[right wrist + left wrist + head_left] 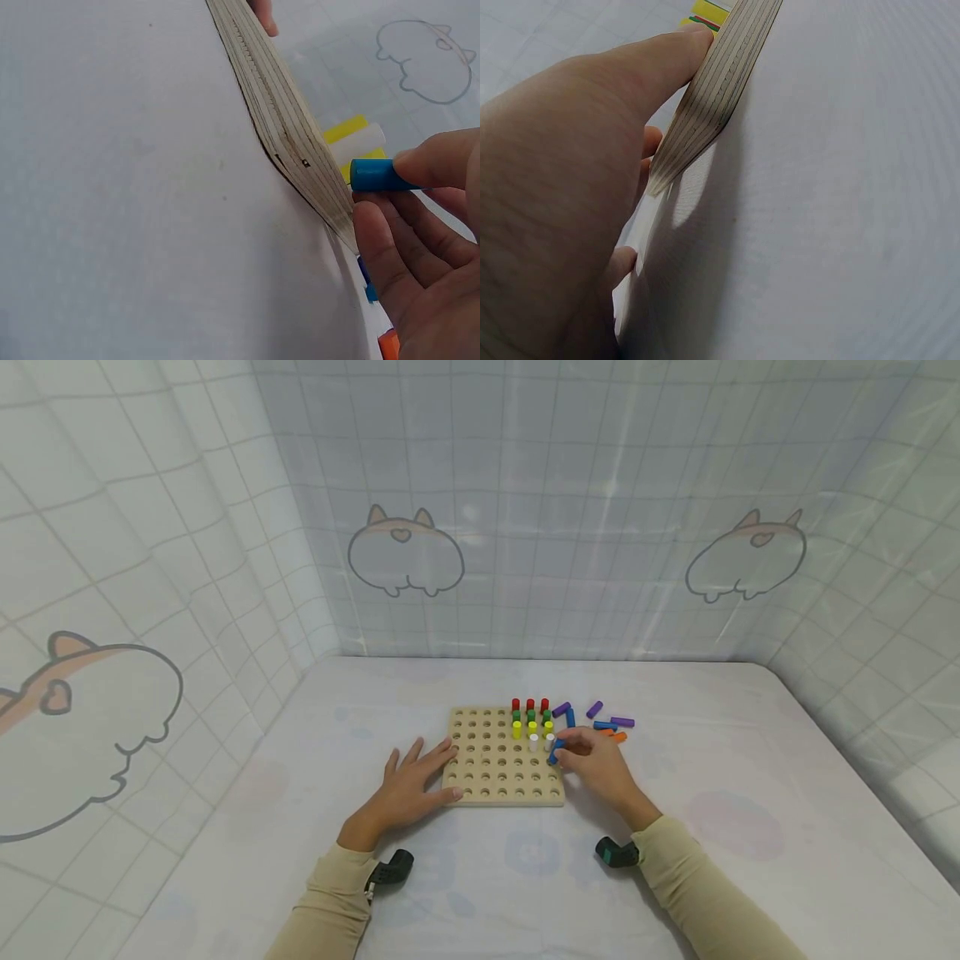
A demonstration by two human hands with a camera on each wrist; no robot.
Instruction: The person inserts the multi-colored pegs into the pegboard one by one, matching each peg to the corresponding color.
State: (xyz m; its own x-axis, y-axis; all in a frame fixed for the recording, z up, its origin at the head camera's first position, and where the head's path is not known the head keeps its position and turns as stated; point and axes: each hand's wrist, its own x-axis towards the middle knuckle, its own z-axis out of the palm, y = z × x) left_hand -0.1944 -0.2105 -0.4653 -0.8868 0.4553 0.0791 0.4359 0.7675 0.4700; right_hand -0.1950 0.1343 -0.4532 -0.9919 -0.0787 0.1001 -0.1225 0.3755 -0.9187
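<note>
A wooden pegboard (483, 768) with rows of holes lies on the table. In its far right part stand three red pegs (530, 703), three green pegs (532, 716), three yellow pegs (532, 727) and two white pegs (533, 743). At the board's right edge, my right hand (600, 767) pinches a blue peg (371, 175) between thumb and fingertips. The peg is held tilted beside the nearer white peg. My left hand (408, 792) has its fingers spread and rests against the board's left edge, thumb on the near corner.
Loose purple pegs (622, 722), blue pegs (604, 726) and orange pegs (619, 737) lie on the table past my right hand. A white cloth (480, 877) covers the table, and tiled-pattern curtains (525, 477) rise at the back and sides.
</note>
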